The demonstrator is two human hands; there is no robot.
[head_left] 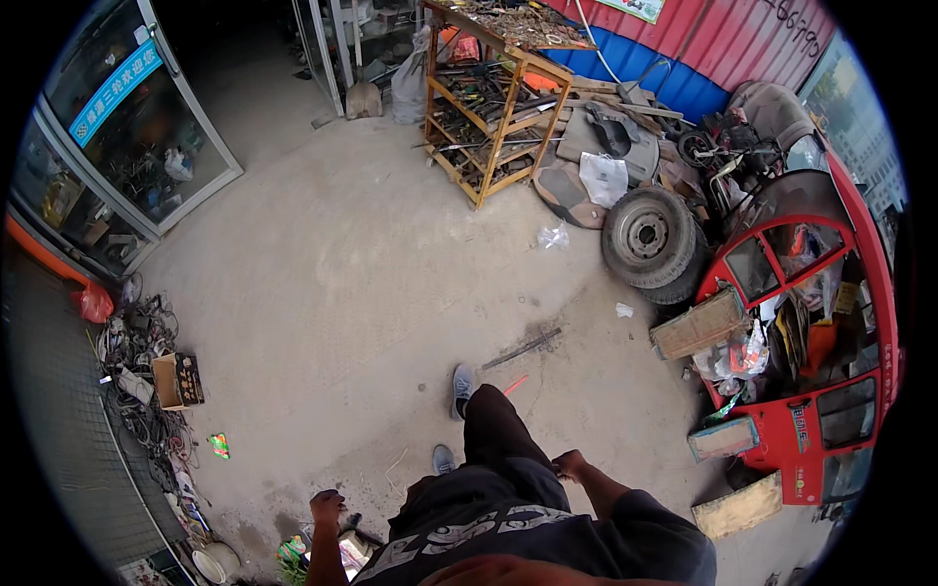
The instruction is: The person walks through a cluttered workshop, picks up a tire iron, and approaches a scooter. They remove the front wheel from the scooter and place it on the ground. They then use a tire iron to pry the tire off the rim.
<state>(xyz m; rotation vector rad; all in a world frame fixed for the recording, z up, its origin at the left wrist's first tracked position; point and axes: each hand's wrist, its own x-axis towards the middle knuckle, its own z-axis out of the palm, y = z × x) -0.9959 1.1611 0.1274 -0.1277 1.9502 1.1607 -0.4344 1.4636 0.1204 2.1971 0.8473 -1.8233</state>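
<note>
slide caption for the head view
Left hand and right hand apart, a person faces a wooden rack and tyres.

A short, narrow, red-orange strip [516, 385] lies flat and slanting on the ground [430, 342], ahead of and apart from the right hand [569, 463]. Below the left hand [328, 505] shows a whitish, multicoloured package [354, 555], partly hidden, its exact shape unclear.

Dusty grey concrete flooring [322, 254] spreads under even daylight. At upper left, a metal-framed glass door [147, 151] carries a blue strip [115, 90] beside a dark doorway [244, 63]. A tiered wooden rack [502, 127] stands near a corrugated wall [718, 44], red above and blue below. At far right rises a pale building [870, 107].
</note>
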